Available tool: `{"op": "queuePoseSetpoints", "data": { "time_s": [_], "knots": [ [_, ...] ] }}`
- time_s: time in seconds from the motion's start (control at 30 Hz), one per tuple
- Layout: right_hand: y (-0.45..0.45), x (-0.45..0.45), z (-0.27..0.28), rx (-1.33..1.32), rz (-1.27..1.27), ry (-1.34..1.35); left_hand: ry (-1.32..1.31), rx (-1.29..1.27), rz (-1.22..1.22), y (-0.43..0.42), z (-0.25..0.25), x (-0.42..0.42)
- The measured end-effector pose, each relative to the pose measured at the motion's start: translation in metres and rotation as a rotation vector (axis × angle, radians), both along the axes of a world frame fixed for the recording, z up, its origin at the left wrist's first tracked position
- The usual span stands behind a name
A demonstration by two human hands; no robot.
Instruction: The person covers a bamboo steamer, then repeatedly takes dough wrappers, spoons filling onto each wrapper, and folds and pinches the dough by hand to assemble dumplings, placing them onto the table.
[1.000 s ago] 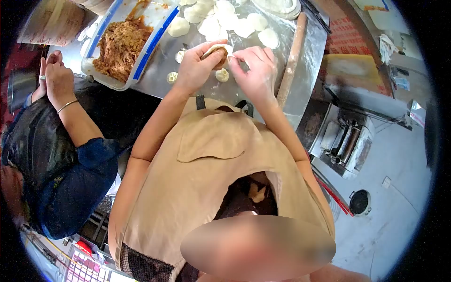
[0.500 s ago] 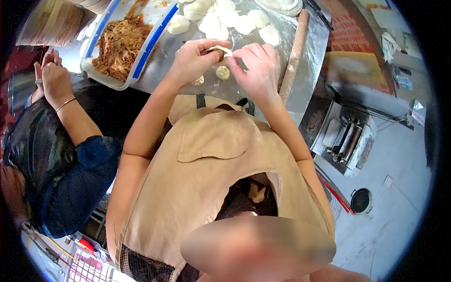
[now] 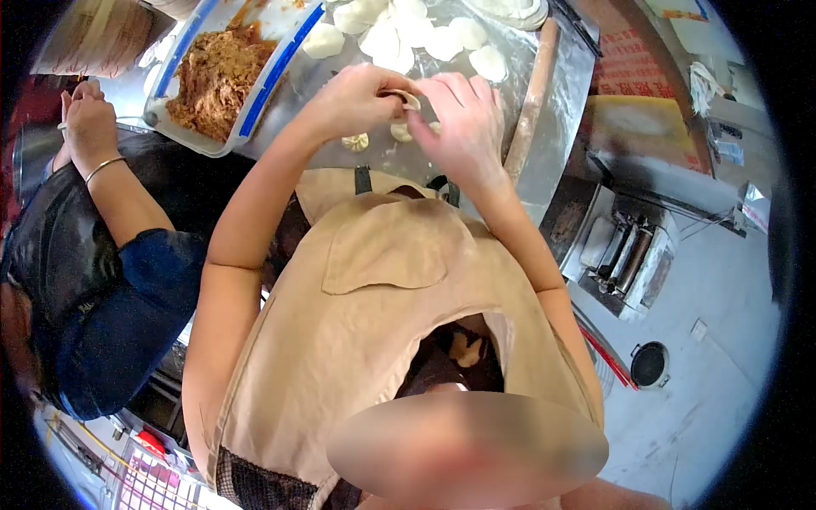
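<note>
Between my two hands, above the metal table [image 3: 544,153], is a filled dough bun [image 3: 408,99] with its rim partly gathered. My left hand [image 3: 357,102] is closed around it from the left, the thumb over the filling side. The fingers of my right hand [image 3: 463,123] pinch the dough's edge from the right. Below my hands, a pleated bun [image 3: 355,142] sits on the table, and another bun [image 3: 399,133] is partly hidden by my right hand. Flat round dough wrappers [image 3: 442,42] lie beyond my hands.
A blue-rimmed plastic tub [image 3: 276,76] of brown filling [image 3: 217,85] stands to the left. A floury rolling pin [image 3: 534,93] lies near the table's right edge. At far left a co-worker's hands [image 3: 89,119] are together. A roller machine [image 3: 625,255] stands lower right.
My hands have turned the bun, and its rim now faces more to the right. My left wrist has risen slightly. The co-worker's arm has shifted a little left.
</note>
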State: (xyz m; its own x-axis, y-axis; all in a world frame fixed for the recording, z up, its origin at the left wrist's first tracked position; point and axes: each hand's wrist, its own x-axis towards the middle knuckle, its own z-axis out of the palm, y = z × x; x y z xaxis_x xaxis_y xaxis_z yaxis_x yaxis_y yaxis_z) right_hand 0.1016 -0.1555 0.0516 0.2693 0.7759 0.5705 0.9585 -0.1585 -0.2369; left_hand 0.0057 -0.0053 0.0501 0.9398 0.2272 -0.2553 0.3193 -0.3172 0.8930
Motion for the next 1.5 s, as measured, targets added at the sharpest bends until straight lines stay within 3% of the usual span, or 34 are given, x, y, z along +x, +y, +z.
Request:
{"op": "queuePoseSetpoints", "data": {
  "time_s": [0.07, 0.13, 0.23, 0.37, 0.43, 0.5, 0.8, 0.97, 1.1, 1.17, 1.23, 1.33, 1.4, 1.5],
  "knots": [
    [0.002, 0.004, -0.002, 0.014, 0.044, 0.004, 0.049, 0.035, -0.080, -0.001, 0.000, -0.001],
    [-0.001, 0.002, 0.000, 0.071, 0.024, 0.125, -0.168, -0.550, 0.154, 0.001, 0.002, -0.007],
    [-0.003, -0.001, -0.008, 0.146, -0.024, 0.325, -0.259, -1.422, 0.260, -0.022, -0.017, -0.022],
    [-0.005, -0.005, -0.018, 0.139, -0.075, 0.385, -0.411, -1.383, 0.514, -0.048, -0.036, -0.014],
    [-0.004, -0.007, -0.014, 0.123, -0.094, 0.375, -0.366, -0.957, 0.580, -0.047, -0.036, -0.016],
    [0.001, -0.008, -0.005, 0.109, -0.121, 0.312, -0.332, -0.928, 0.621, -0.045, -0.035, -0.014],
    [0.000, -0.002, -0.003, 0.062, -0.008, -0.049, -0.275, -0.642, 0.441, -0.029, -0.032, -0.013],
    [0.001, -0.003, 0.007, -0.038, 0.011, -0.068, -0.154, -0.234, 0.227, -0.016, -0.018, -0.012],
    [0.000, -0.003, 0.002, 0.036, -0.004, -0.023, -0.176, -0.433, 0.184, -0.012, -0.010, -0.013],
    [0.001, -0.008, -0.001, 0.071, -0.048, 0.033, -0.235, -0.948, 0.458, -0.028, -0.010, -0.020],
    [0.002, -0.013, -0.011, 0.123, -0.111, 0.062, -0.315, -1.173, 0.554, -0.049, -0.023, -0.017],
    [0.003, -0.020, -0.014, 0.100, -0.120, 0.084, -0.339, -0.981, 0.701, -0.057, -0.029, -0.013],
    [0.005, -0.020, -0.014, 0.084, -0.130, 0.090, -0.352, -0.686, 0.687, -0.055, -0.028, -0.013],
    [0.005, -0.016, -0.015, 0.053, -0.101, 0.048, -0.307, -0.646, 0.721, -0.051, -0.026, -0.014]
  ]
}}
